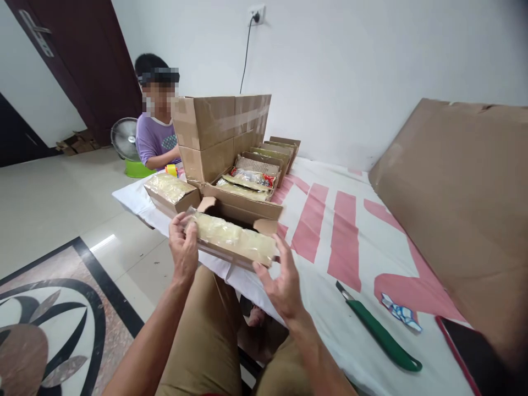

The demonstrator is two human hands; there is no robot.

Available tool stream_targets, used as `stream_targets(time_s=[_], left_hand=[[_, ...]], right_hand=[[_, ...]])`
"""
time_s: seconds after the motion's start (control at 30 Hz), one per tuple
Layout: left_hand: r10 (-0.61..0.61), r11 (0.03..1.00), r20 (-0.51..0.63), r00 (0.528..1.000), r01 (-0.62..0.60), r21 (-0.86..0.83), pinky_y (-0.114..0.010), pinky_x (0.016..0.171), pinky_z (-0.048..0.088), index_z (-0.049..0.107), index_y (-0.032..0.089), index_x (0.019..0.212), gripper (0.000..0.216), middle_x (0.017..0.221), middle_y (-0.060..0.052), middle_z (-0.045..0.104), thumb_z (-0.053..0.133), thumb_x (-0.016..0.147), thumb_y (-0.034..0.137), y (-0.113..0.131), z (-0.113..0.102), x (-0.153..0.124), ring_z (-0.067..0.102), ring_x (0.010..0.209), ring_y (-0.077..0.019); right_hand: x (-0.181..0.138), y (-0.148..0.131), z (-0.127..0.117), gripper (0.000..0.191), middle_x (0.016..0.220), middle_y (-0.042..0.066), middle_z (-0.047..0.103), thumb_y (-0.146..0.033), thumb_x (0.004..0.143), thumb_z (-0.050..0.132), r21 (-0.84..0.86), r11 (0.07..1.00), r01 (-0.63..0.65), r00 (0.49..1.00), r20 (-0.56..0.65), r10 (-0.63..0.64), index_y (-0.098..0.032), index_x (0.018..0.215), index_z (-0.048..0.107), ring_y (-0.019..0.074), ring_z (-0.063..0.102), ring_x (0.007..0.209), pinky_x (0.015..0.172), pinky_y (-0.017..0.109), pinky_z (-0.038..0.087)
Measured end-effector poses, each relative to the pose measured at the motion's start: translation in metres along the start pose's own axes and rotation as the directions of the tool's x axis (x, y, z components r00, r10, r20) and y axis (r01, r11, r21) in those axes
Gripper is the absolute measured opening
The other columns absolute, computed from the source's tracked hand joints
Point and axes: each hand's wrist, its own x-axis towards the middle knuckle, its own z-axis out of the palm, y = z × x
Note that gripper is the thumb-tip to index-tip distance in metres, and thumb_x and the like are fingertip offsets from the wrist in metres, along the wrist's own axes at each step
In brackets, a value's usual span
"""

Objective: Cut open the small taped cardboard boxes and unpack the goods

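Observation:
Between my two hands is a long, pale yellow pack in clear plastic wrap (233,236). It lies level over the near side of an open cardboard box (247,212), whose end flaps stand up. My left hand (185,245) grips the pack's left end, thumb on top. At the other end, my right hand (282,275) has its thumb and fingers around the pack's right corner. What the pack contains cannot be made out through the film. Just behind stands another open box with similar pale packs and a red-and-clear packet (256,177).
Taped cartons (214,124) are stacked behind, beside a row of open boxes (284,148). A filled box (169,190) sits left. A green-handled knife (381,333), blue-white wrapper (402,312), phone (474,352) and large cardboard sheet (457,203) lie right. A person (159,132) sits across the table.

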Motion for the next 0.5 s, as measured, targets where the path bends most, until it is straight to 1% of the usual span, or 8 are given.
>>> stream_targets(time_s=[0.07,0.13,0.17,0.23,0.3,0.4,0.5], left_hand=[[-0.037,0.999,-0.052,0.998,0.038,0.03,-0.029,0.097,0.053,0.049,0.022,0.132,0.047,0.12,-0.007,0.067,0.06,0.093,0.045,-0.017,-0.003,0.022,0.066,0.109,-0.0184],[-0.088,0.994,-0.05,0.995,0.091,0.056,-0.031,0.098,0.052,0.05,0.02,0.131,0.051,0.116,-0.007,0.066,0.061,0.091,0.049,-0.034,0.0,0.038,0.066,0.107,-0.0193],[-0.098,0.993,-0.036,0.995,0.1,0.066,-0.032,0.099,0.051,0.05,0.019,0.132,0.054,0.115,-0.007,0.066,0.063,0.091,0.051,-0.042,0.002,0.043,0.065,0.106,-0.0197],[-0.073,0.995,-0.031,0.997,0.074,0.061,-0.033,0.1,0.05,0.049,0.019,0.136,0.06,0.116,-0.007,0.065,0.064,0.09,0.054,-0.054,0.005,0.048,0.064,0.108,-0.0203],[-0.041,0.999,-0.045,0.998,0.042,0.024,-0.034,0.102,0.049,0.05,0.019,0.136,0.062,0.116,-0.007,0.065,0.066,0.089,0.056,-0.061,0.007,0.05,0.064,0.11,-0.0204],[-0.044,0.998,-0.082,0.996,0.041,-0.038,-0.034,0.102,0.048,0.056,0.019,0.129,0.06,0.11,-0.005,0.065,0.07,0.084,0.058,-0.066,0.008,0.055,0.064,0.106,-0.0194],[-0.063,0.998,-0.101,0.993,0.059,-0.034,-0.034,0.099,0.05,0.058,0.019,0.123,0.06,0.103,-0.002,0.064,0.073,0.08,0.058,-0.066,0.012,0.066,0.063,0.098,-0.0182]], right_hand=[[0.013,0.014,0.033,0.068,0.155,0.019,0.052,-0.042,0.095,0.065,0.034,0.999,-0.022,0.999,0.036,0.02,-0.018,0.155,0.044,0.0334,0.051,0.143,0.116,0.055,0.047],[0.019,0.03,0.058,0.069,0.156,0.02,0.052,-0.039,0.095,0.064,0.052,0.997,-0.063,0.997,0.043,0.061,-0.016,0.156,0.042,0.0339,0.051,0.144,0.117,0.056,0.046],[0.018,0.037,0.066,0.071,0.157,0.02,0.051,-0.038,0.095,0.064,0.059,0.995,-0.076,0.997,0.032,0.074,-0.017,0.157,0.04,0.0335,0.05,0.145,0.117,0.056,0.046],[0.014,0.046,0.077,0.074,0.16,0.017,0.048,-0.034,0.095,0.064,0.062,0.996,-0.071,0.997,-0.001,0.071,-0.019,0.161,0.035,0.0318,0.048,0.147,0.119,0.055,0.045],[0.008,0.05,0.081,0.077,0.162,0.015,0.046,-0.029,0.095,0.064,0.062,0.996,-0.059,0.998,-0.027,0.061,-0.022,0.164,0.03,0.0303,0.046,0.149,0.12,0.054,0.044],[-0.001,0.05,0.087,0.083,0.164,0.014,0.042,-0.023,0.093,0.064,0.07,0.995,-0.076,0.996,-0.044,0.079,-0.024,0.166,0.024,0.0308,0.044,0.15,0.12,0.056,0.045],[-0.009,0.054,0.095,0.09,0.164,0.015,0.042,-0.017,0.088,0.066,0.096,0.991,-0.092,0.995,-0.034,0.096,-0.024,0.166,0.022,0.0319,0.044,0.149,0.117,0.056,0.048]])
